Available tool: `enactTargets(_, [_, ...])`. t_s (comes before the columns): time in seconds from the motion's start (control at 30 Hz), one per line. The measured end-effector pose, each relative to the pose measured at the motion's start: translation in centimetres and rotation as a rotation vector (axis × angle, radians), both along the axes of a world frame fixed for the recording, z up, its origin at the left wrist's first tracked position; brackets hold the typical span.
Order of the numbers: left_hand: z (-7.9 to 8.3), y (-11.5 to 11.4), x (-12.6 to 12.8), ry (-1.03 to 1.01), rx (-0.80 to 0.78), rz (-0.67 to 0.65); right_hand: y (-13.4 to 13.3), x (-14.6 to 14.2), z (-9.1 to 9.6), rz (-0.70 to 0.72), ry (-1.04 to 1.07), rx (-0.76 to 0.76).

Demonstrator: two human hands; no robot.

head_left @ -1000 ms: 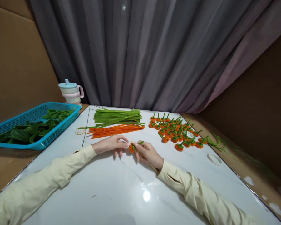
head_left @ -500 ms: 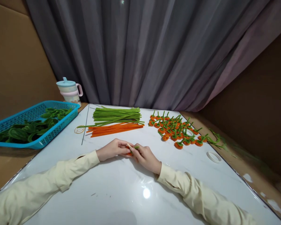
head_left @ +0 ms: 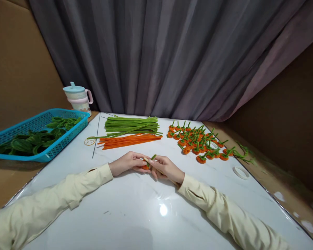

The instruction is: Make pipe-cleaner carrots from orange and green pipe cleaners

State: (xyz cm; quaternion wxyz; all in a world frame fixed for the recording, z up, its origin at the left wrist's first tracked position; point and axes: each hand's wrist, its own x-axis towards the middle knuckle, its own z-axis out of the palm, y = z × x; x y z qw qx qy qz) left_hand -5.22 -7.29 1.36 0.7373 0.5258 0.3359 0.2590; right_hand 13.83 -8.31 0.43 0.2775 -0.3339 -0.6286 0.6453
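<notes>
"Holding what, left hand (head_left: pixel 130 164) and right hand (head_left: pixel 167 168)?"
"One small orange-and-green piece (head_left: pixel 145 167), pinched between both hands above the tabletop (head_left: pixel 135 208)."
"Stock surrounding it?"
"Eleven o'clock: orange stems (head_left: pixel 130 141), green stems (head_left: pixel 131 125) behind. Two o'clock: clustered orange blooms (head_left: pixel 197 143). Ten o'clock: blue basket (head_left: pixel 65 141), green leaves (head_left: pixel 28 143) inside."

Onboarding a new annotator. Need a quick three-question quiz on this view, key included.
1. What is held between the left hand and the right hand?
2. Which lies nearest the hands? A) green sticks B) orange sticks C) mug
3. True or false: the leaf shapes lie in the basket.

Key:
1. A small orange-and-green piece.
2. B.
3. True.
</notes>
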Motion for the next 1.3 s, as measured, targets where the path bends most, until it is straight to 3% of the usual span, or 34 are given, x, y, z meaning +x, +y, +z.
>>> enactTargets(0.17, [0.3, 0.6, -0.5, -0.048, -0.061, -0.081, 0.8, 0.8, 0.4, 0.133, 0.163, -0.19])
enactTargets(0.43, [0.4, 1.1, -0.7, -0.071, -0.125, -0.082, 1.0, 1.0, 0.3, 0.113, 0.212, -0.213])
enactTargets(0.73, [-0.2, 0.7, -0.2, -0.085, -0.003, 0.062, 0.6, 0.0, -0.1, -0.261, 0.05, 0.114])
enactTargets(0.97, [-0.7, 0.2, 0.1, 0.018, 0.226, 0.084, 0.5, -0.2, -0.9, -0.295, -0.007, 0.254])
enactTargets(1.3, [-0.8, -0.3, 0.1, 0.038, 0.319, 0.127, 0.2, -0.3, -1.0, -0.29, -0.007, 0.341])
